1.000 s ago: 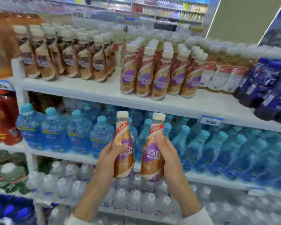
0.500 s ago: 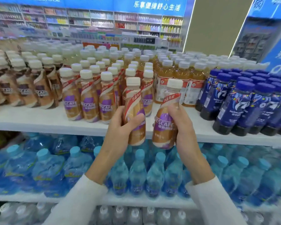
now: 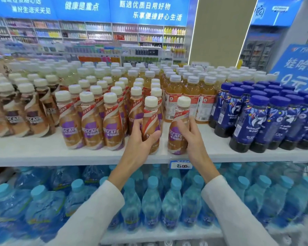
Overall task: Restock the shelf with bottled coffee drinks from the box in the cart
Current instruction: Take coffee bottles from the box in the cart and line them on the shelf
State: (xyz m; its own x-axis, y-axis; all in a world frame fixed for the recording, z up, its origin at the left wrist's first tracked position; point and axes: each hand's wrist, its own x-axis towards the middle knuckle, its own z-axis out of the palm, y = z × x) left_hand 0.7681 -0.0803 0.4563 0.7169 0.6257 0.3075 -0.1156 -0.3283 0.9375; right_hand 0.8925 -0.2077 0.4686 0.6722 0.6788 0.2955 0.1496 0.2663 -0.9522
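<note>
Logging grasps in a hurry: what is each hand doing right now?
Left hand: closed grip, holding the left Nescafe bottle.
Right hand: closed grip, holding the right Nescafe bottle.

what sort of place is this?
Most likely a supermarket drinks aisle: a white shelf packed with rows of bottled coffee drinks, a price tag on its front edge, and blue banners over more stocked shelving behind.

Head view, close, facing the shelf (image 3: 43, 153).
</note>
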